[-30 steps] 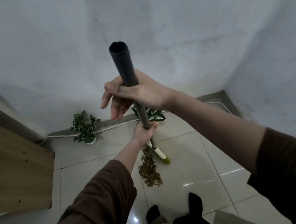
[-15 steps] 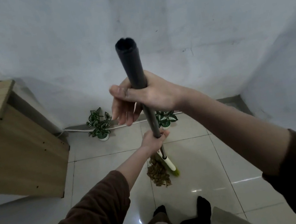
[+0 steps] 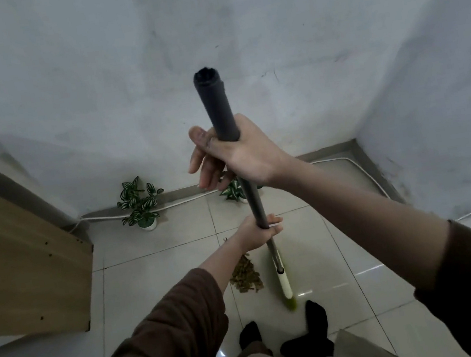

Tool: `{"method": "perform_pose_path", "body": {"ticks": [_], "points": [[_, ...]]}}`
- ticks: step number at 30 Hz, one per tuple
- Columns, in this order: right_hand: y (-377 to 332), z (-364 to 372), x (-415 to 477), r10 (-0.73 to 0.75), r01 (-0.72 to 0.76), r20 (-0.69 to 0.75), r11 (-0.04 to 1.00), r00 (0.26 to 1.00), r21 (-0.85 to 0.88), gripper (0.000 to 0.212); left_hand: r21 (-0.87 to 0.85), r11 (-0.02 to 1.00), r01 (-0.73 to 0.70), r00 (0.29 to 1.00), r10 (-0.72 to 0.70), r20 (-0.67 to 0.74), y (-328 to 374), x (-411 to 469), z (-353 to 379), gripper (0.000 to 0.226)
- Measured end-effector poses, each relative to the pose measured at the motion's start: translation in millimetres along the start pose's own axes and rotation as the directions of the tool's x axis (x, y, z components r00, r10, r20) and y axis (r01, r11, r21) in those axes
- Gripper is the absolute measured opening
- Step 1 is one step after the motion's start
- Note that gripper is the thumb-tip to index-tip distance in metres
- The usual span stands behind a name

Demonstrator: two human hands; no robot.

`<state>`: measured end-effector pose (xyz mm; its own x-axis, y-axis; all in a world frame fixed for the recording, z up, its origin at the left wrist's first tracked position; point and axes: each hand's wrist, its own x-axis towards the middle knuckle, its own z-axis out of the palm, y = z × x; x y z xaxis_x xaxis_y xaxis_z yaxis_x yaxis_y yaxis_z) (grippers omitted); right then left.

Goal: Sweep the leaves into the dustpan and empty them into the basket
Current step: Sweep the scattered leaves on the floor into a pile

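I hold a broom by its long dark handle [image 3: 218, 110]. My right hand [image 3: 236, 153] wraps the upper part with the fingers loosely curled. My left hand [image 3: 256, 234] grips the shaft lower down. The broom's white neck and green head [image 3: 286, 288] reach the tiled floor just in front of my feet. A small pile of dry brown leaves [image 3: 245, 274] lies on the tiles directly left of the broom head, partly hidden by my left forearm. No dustpan or basket is in sight.
A wooden cabinet [image 3: 16, 257] stands at the left. Two small potted plants [image 3: 140, 206] [image 3: 234, 190] sit along the back wall beside a white cable [image 3: 360, 165]. Walls form a corner at the right. My feet in dark socks [image 3: 285, 336] are below the broom.
The broom head has swept toward my feet, to the right of the leaf pile. Both hands kept their hold on the handle; the view shifted slightly.
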<state>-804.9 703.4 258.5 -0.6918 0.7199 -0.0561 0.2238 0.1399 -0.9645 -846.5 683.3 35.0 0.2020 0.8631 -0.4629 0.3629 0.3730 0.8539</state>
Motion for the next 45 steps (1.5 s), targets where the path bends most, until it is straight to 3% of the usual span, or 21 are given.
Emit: {"method": "perform_pose_path", "body": {"ticks": [4, 13, 23, 28, 35, 45], "points": [[-2, 3, 2, -0.039, 0.041, -0.035, 0.998, 0.999, 0.041, 0.050, 0.109, 0.994, -0.002, 1.000, 0.000, 0.015, -6, -5, -15, 0.041], [-15, 29, 11, -0.100, 0.098, 0.037, 0.994, 0.994, 0.054, 0.047, 0.146, 0.989, 0.003, 0.997, 0.008, -0.076, -25, -23, -44, 0.035], [-30, 18, 9, -0.117, 0.116, 0.033, 0.993, 0.993, 0.029, 0.051, -0.031, 0.991, -0.131, 0.981, 0.125, -0.146, -12, -26, -36, 0.031], [-41, -10, -3, -0.140, 0.141, -0.026, 0.989, 0.990, 0.038, 0.049, -0.043, 0.982, -0.185, 0.981, 0.182, -0.070, 10, -18, -29, 0.033], [-51, -60, -38, -0.165, 0.189, -0.161, 0.971, 0.973, 0.146, 0.029, -0.106, 0.968, -0.228, 0.973, 0.230, 0.005, 48, -2, 0, 0.030], [-26, -129, -148, -0.227, 0.351, -0.458, 0.913, 0.859, 0.207, 0.017, 0.023, 0.941, -0.339, 0.908, 0.320, 0.270, 110, 0, 85, 0.021]]}}
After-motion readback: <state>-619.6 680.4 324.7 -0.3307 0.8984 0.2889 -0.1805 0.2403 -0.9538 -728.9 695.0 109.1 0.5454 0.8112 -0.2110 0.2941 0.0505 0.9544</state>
